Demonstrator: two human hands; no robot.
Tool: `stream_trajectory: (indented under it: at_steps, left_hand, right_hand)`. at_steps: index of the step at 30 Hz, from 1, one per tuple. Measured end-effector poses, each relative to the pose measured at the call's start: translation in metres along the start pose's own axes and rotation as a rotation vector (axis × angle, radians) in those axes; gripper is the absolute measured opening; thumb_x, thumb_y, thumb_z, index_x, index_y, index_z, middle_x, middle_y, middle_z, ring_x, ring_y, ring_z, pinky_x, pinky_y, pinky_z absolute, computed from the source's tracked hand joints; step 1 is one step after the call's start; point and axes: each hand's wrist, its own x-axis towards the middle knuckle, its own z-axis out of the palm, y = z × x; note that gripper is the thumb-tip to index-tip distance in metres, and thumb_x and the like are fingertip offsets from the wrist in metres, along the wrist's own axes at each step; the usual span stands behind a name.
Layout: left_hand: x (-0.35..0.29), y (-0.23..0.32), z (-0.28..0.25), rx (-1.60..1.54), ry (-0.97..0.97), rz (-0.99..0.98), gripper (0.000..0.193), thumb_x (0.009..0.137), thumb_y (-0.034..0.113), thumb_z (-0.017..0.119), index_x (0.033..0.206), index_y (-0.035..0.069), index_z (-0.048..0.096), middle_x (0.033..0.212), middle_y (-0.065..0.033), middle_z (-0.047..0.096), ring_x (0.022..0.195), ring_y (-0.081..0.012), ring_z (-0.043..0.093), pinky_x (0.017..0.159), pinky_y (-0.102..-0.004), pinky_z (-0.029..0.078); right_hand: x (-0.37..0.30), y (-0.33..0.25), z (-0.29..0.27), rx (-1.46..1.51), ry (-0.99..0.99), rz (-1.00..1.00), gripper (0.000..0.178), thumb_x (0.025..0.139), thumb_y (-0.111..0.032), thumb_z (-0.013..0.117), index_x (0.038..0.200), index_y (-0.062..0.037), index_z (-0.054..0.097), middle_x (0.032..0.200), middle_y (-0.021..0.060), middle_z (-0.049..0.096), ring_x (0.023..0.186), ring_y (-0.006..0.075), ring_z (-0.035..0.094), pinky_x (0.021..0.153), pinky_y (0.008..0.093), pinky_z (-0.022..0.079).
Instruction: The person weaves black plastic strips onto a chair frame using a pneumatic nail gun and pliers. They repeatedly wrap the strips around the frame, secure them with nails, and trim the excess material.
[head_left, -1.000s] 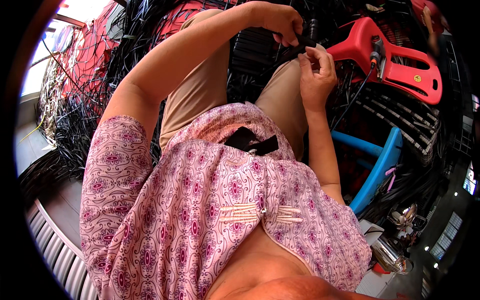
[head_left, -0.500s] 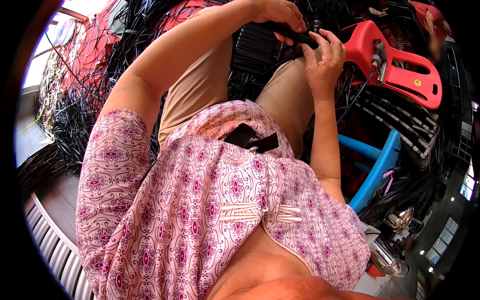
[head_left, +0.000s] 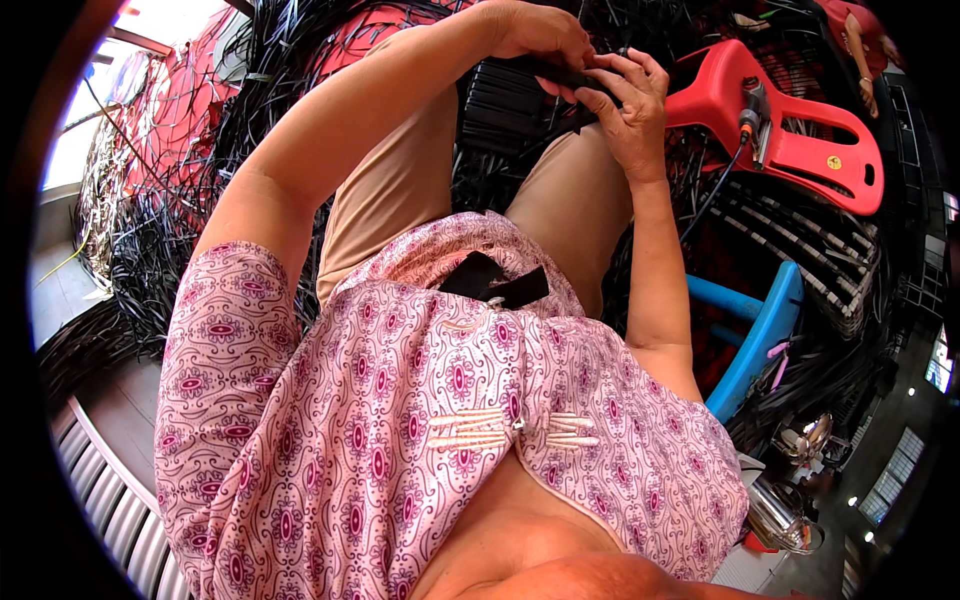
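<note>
At the top of the view, beyond my knees, both hands meet on a dark flat strip point(head_left: 566, 77). My left hand point(head_left: 545, 36) comes from above with its fingers curled down round the strip. My right hand point(head_left: 628, 105) pinches it from the other side, thumb against fingers. The strip's far end is hidden behind the fingers. Just below my left hand lies a panel of black slats or woven strips point(head_left: 490, 110), in front of my left knee.
To the right stands a red plastic chair point(head_left: 735, 105) with a corded power tool point(head_left: 750, 112) lying on it. A blue plastic frame point(head_left: 765, 325) is nearer. Tangled black strips point(head_left: 150, 240) pile up at left. Another person's arm point(head_left: 858, 55) shows at top right.
Both my hands have shifted slightly left with the strip, and my right hand's fingers have closed in toward my left hand. At top right the other person's arm has moved.
</note>
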Motion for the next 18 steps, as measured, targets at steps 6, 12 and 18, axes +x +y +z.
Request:
stream_trajectory:
  at_steps: [6,12,18]
  left_hand:
    - [0.000,-0.003,-0.001,-0.059,-0.019,-0.010,0.036,0.094,0.013,0.062,0.125,-0.004,0.060,0.100,-0.0147,0.073,0.086,-0.0212,0.075,0.068,-0.0297,0.060]
    - [-0.002,0.000,0.008,0.061,-0.002,0.020,0.036,0.092,0.017,0.071,0.121,-0.003,0.062,0.098,-0.0112,0.072,0.087,-0.0187,0.074,0.071,-0.0285,0.059]
    - [0.002,-0.001,0.007,0.073,-0.048,0.026,0.030,0.092,0.012,0.069,0.117,-0.003,0.064,0.096,-0.0114,0.072,0.082,-0.0189,0.072,0.069,-0.0302,0.060]
  right_hand:
    - [-0.001,0.003,-0.003,0.067,-0.018,0.006,0.031,0.081,-0.031,0.081,0.104,-0.0099,0.080,0.116,0.0022,0.072,0.129,0.0301,0.053,0.107,0.0413,0.045]
    - [-0.003,0.006,-0.007,0.082,-0.049,0.012,0.030,0.082,-0.028,0.081,0.104,-0.0084,0.079,0.115,0.0030,0.073,0.129,0.0285,0.055,0.106,0.0398,0.048]
    - [0.000,0.002,-0.010,0.051,-0.047,-0.043,0.031,0.084,-0.022,0.080,0.112,-0.0076,0.076,0.124,0.0050,0.069,0.129,0.0276,0.056,0.106,0.0395,0.048]
